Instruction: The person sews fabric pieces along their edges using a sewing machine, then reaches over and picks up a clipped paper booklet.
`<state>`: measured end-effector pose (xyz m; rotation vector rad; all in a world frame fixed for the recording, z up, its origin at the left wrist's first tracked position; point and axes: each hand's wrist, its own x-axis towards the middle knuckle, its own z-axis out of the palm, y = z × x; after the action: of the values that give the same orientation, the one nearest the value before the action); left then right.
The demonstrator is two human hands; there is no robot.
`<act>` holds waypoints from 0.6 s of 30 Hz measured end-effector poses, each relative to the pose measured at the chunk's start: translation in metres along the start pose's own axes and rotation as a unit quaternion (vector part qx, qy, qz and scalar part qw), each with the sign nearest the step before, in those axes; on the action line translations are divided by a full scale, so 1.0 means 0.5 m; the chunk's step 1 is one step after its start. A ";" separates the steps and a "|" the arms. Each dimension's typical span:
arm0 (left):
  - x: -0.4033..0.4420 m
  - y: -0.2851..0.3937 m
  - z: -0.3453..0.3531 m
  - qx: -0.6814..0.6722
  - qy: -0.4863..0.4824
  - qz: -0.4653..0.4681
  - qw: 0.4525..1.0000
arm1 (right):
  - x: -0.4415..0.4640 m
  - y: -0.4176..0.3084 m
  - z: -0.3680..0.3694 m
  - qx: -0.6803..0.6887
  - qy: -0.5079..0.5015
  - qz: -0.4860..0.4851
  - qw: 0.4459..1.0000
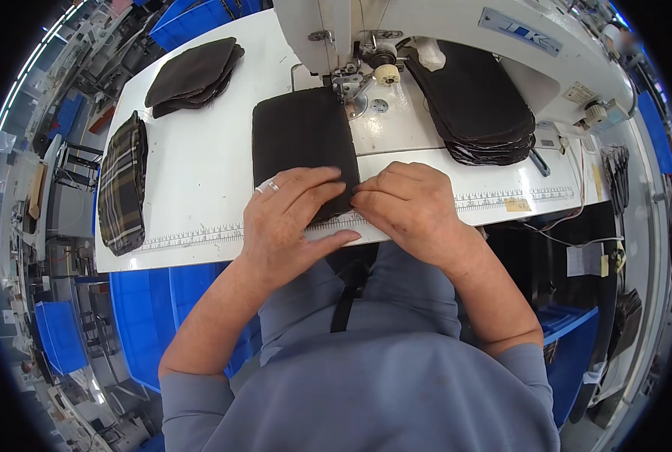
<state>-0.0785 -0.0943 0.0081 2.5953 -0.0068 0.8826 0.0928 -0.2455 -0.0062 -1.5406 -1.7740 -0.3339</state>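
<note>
A dark, rounded-corner fabric panel (302,135) lies on the white table, its far right edge close beside the presser foot of the sewing machine (456,22). My left hand (287,215) rests on the panel's near part, fingers stretched over the cloth and thumb apart. At the near right edge, my right hand (411,207) pinches the panel between thumb and fingers. Both hands partly cover its near end.
Dark panels are stacked on the right (483,98) and at the far left (193,75). A plaid fabric stack (123,184) lies at the left edge. A ruler strip (193,237) follows the table's front. Blue bins (140,309) stand below.
</note>
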 end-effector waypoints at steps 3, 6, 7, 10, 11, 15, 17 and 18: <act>-0.006 -0.015 -0.001 0.056 -0.026 0.017 0.998 | 0.007 -0.001 0.000 0.015 0.025 0.014 0.999; -0.008 -0.032 -0.018 0.103 -0.115 0.103 0.983 | 0.002 0.002 -0.002 -0.021 -0.025 0.010 0.999; -0.009 -0.034 -0.018 0.103 -0.114 0.102 0.983 | 0.001 0.001 0.002 -0.021 -0.026 0.009 0.999; -0.013 -0.037 -0.022 0.118 -0.151 0.117 0.974 | 0.002 0.001 0.012 -0.039 -0.021 -0.024 0.999; -0.013 -0.035 -0.026 0.113 -0.168 0.111 0.973 | 0.003 0.002 0.010 -0.036 -0.030 -0.023 0.999; 0.006 -0.031 -0.034 0.082 -0.204 0.104 0.970 | 0.012 0.003 -0.019 -0.024 -0.098 -0.019 0.995; 0.006 -0.035 -0.029 0.070 -0.210 0.098 0.970 | 0.011 0.011 -0.026 -0.012 -0.103 -0.023 0.994; 0.006 -0.036 -0.027 0.057 -0.218 0.093 0.970 | 0.013 0.016 -0.029 0.000 -0.106 -0.025 0.994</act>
<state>-0.0814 -0.0722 0.0129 2.8794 -0.3339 0.3608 0.1053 -0.2480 0.0058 -1.5820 -1.9789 -0.1992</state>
